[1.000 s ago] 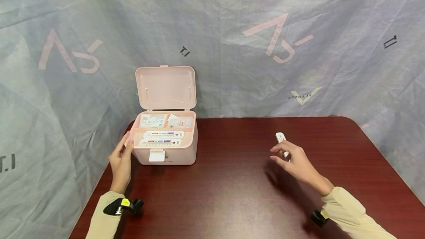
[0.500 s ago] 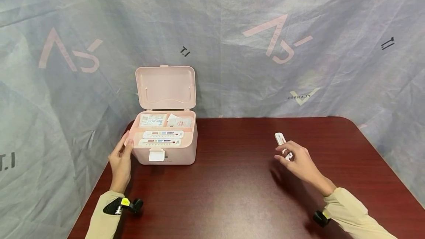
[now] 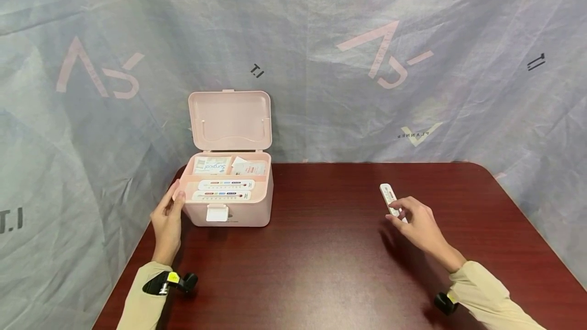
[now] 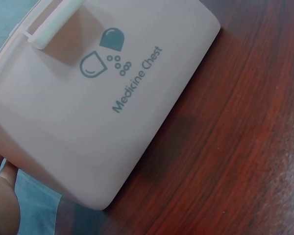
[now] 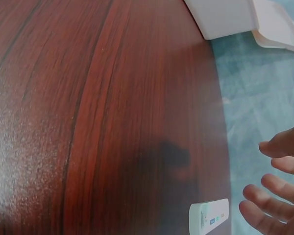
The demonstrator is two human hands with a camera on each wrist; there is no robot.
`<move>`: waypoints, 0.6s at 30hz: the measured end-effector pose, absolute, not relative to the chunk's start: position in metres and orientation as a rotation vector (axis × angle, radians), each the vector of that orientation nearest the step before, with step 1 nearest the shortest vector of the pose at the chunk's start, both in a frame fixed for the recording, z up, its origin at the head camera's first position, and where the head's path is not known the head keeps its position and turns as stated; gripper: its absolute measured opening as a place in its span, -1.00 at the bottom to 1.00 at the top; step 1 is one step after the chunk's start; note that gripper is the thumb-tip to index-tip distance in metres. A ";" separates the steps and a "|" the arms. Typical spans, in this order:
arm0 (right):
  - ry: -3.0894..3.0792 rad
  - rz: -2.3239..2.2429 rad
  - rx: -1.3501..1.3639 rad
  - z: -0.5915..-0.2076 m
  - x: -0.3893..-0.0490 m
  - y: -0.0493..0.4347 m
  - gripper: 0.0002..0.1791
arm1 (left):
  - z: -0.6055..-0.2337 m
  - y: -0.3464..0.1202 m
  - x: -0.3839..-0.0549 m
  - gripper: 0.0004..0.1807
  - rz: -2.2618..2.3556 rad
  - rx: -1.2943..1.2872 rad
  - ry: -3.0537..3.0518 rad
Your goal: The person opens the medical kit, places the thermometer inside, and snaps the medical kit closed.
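A pale pink medicine chest (image 3: pixel 249 212) stands at the table's left with its lid (image 3: pixel 231 124) raised. My left hand (image 3: pixel 166 225) rests against its left side, thumb near the front rim; the left wrist view shows fingertips (image 4: pixel 9 172) beside the chest wall. Two white thermometers (image 3: pixel 225 185) with coloured scales lie in the front compartment. On the right part of the table lies another white thermometer (image 3: pixel 388 193). My right hand (image 3: pixel 422 225) hovers over its near end, fingers loosely bent and spread. In the right wrist view the fingers (image 5: pixel 264 200) are apart from that thermometer (image 5: pixel 210 217).
Two rear compartments of the chest hold a packet marked Surgical (image 3: pixel 211 165) and small white packets (image 3: pixel 248 168). A white latch (image 3: pixel 217 213) hangs at the chest's front. Grey printed cloth (image 3: pixel 302 65) hangs behind the dark red table (image 3: pixel 312 248).
My right hand has shifted slightly to the right and nearer me, over the thermometer's near end. The left hand and the chest have stayed in place.
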State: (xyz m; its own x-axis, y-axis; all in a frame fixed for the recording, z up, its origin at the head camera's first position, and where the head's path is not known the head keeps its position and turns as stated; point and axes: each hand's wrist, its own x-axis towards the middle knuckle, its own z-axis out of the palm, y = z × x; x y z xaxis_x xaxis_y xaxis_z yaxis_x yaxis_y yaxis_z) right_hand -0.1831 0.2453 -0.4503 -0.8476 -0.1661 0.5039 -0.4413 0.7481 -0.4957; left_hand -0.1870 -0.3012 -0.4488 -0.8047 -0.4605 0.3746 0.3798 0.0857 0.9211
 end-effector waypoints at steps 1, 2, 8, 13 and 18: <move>-2.522 0.865 0.445 -0.451 -0.183 0.246 -0.74 | -0.446 -0.300 -0.185 -0.54 -1.778 0.080 -1.769; -2.533 0.862 0.427 -0.451 -0.183 0.246 -0.74 | -0.444 -0.299 -0.184 -0.54 -1.773 0.080 -1.777; -2.565 0.867 0.352 -0.454 -0.182 0.250 -0.71 | -0.447 -0.300 -0.185 -0.54 -1.756 0.087 -1.783; -2.585 0.845 0.305 -0.457 -0.181 0.252 -0.71 | -0.460 -0.306 -0.193 -0.55 -1.760 0.097 -1.763; -2.610 0.821 0.282 -0.459 -0.181 0.255 -0.69 | -0.463 -0.308 -0.195 -0.56 -1.739 0.098 -1.771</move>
State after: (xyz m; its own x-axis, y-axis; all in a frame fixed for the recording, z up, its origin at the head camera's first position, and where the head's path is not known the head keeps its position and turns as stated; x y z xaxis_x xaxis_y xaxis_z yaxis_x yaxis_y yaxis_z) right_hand -0.1812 0.2548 -0.4589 -0.9042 -0.0734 0.4207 -0.3010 0.8083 -0.5061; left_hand -0.1950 -0.3081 -0.4635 -0.7889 -0.4779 0.3863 0.3776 0.1189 0.9183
